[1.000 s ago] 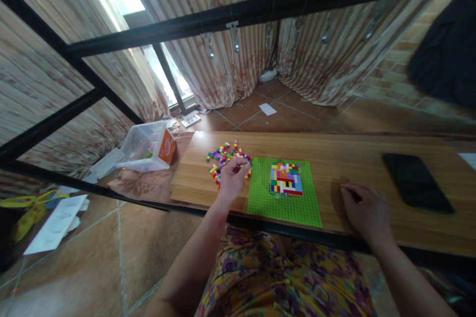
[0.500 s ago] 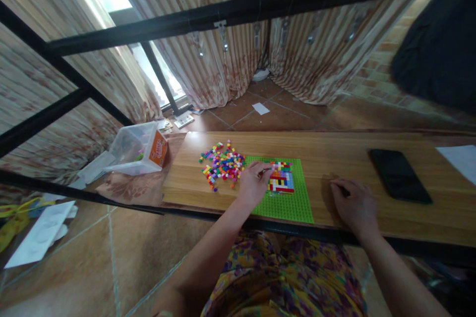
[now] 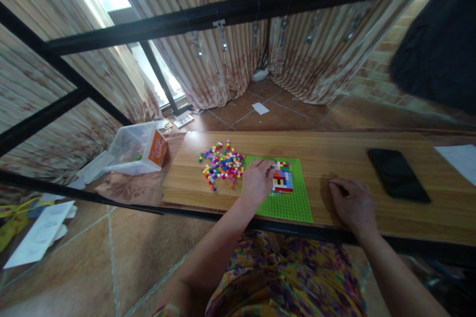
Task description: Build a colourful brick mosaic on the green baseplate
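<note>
My left hand (image 3: 258, 178) is over the left part of a green studded baseplate (image 3: 301, 203), its thumb and fingers pinched together. Whatever those fingertips hold is too small or too hidden to name. Right beside them, rows of coloured bricks (image 3: 284, 183) are fixed on the plate, partly covered by the hand. A pile of small loose bricks (image 3: 223, 163) in many colours lies just left of the plate. On the wooden board to the right of the plate rests my right hand (image 3: 353, 203), loosely curled, with its finger interior in shadow.
A black phone (image 3: 399, 176) lies to the right of my right hand, with white paper (image 3: 459, 158) beyond it. A clear plastic box (image 3: 134, 151) with an orange label stands left of the board. A black metal bar (image 3: 238, 12) crosses in front of the curtains.
My left hand has shifted slightly right over the bricks on the baseplate, covering more of their left side. My right hand stays in place.
</note>
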`<state>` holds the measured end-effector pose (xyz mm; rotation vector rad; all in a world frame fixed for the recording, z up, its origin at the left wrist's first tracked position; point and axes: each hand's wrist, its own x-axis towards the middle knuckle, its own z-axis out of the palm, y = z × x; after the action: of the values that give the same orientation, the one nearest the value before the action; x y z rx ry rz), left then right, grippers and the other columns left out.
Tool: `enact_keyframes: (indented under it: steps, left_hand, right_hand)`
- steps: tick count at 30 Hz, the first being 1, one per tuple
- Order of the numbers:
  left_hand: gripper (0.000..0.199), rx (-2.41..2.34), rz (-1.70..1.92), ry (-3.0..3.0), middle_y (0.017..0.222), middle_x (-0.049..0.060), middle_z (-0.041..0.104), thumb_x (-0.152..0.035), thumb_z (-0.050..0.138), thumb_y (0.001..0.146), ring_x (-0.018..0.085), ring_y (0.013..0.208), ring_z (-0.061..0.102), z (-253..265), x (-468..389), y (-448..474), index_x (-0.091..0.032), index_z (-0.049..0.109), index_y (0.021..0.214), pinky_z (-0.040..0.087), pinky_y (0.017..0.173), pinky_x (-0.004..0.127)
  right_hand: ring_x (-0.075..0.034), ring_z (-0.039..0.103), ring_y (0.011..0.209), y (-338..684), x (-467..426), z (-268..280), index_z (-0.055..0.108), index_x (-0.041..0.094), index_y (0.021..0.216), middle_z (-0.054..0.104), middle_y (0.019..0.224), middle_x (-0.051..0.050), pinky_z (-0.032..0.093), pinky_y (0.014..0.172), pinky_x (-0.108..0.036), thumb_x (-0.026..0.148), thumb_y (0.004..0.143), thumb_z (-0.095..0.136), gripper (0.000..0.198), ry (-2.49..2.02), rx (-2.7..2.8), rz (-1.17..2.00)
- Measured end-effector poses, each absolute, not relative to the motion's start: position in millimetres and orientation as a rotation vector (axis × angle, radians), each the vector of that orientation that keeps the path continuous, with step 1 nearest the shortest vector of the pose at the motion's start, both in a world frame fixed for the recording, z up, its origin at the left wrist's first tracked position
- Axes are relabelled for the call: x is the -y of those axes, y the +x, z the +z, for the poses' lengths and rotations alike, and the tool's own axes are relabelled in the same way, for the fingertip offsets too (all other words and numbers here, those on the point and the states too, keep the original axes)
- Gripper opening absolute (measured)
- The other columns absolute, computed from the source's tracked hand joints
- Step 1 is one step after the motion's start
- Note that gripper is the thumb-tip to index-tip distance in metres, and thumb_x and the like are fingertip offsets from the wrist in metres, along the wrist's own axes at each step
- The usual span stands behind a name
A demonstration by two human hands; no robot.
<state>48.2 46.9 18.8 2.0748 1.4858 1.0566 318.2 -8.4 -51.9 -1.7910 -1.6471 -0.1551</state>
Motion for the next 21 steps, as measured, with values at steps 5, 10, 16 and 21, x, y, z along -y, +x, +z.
enact_keyframes:
  steps: [5,10,16,21]
  left_hand:
    - [0.017,-1.497,1.036,2.064,0.09,0.005,0.067,-0.017,0.064,0.086,0.02,0.088,0.062,19.4,-44.9,49.4,-0.023,0.07,0.101,0.049,0.085,0.033]
    - [0.027,-1.504,1.123,1.934,0.093,0.005,0.067,-0.016,0.063,0.084,0.02,0.087,0.061,18.5,-41.4,42.9,-0.021,0.065,0.111,0.05,0.083,0.033]
    - [0.027,-1.488,1.263,1.727,0.106,0.009,0.066,-0.024,0.061,0.087,0.021,0.095,0.062,13.1,-54.8,38.5,-0.019,0.063,0.113,0.05,0.089,0.036]
    - [0.022,-1.406,1.2,1.592,0.107,0.009,0.069,-0.027,0.065,0.085,0.022,0.099,0.064,1.8,-67.1,47.2,-0.019,0.068,0.105,0.051,0.09,0.037]
  right_hand:
    - [-0.024,0.065,0.087,318.1,8.6,-51.9,0.069,0.02,0.083,0.072,0.09,-0.009,0.047,0.086,-0.041,0.037,0.089,0.051,0.026,-1.791,1.658,-0.172]
    - [-0.024,0.066,0.087,316.8,8.5,-50.3,0.069,0.02,0.083,0.073,0.089,-0.009,0.048,0.086,-0.041,0.036,0.09,0.051,0.025,-1.788,1.661,-0.18]
    - [-0.025,0.066,0.086,317.5,7.6,-50.5,0.069,0.02,0.081,0.073,0.089,-0.009,0.048,0.084,-0.041,0.037,0.089,0.051,0.026,-1.774,1.66,-0.172]
    - [-0.025,0.066,0.087,318.4,7.3,-51.5,0.069,0.02,0.081,0.073,0.089,-0.009,0.048,0.085,-0.042,0.037,0.089,0.05,0.027,-1.786,1.652,-0.167]
